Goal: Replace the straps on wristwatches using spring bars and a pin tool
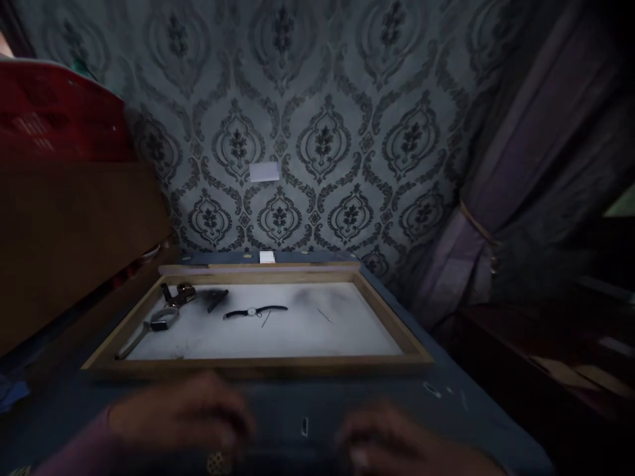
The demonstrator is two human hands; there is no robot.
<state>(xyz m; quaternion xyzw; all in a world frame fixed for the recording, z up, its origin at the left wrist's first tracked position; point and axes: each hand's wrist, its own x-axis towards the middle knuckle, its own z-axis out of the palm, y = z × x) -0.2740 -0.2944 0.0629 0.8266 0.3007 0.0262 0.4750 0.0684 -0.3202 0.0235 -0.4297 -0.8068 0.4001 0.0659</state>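
Observation:
My left hand (pixel 183 411) and my right hand (pixel 391 436) are low in the view, in front of a wood-framed tray (pixel 258 367). Both have bent fingers and are blurred; whether they hold anything does not show. On the tray's white base lies a wristwatch (pixel 252 312) with a black strap and pale dial. Left of it are a smartwatch (pixel 159 324) with a greyish strap, a dark and gold-toned watch (pixel 184 293) and a flat black object (pixel 217 301). Two thin sticks, one near the wristwatch (pixel 266 319) and one further right (pixel 325 315), lie there too.
A blue cloth (pixel 476 403) covers the table, with a small dark and white piece (pixel 304 426) between the hands. A brown box (pixel 74 244) and a red crate (pixel 59 112) stand at left. Behind is patterned wallpaper (pixel 322 139); a tied curtain (pixel 476 218) hangs right.

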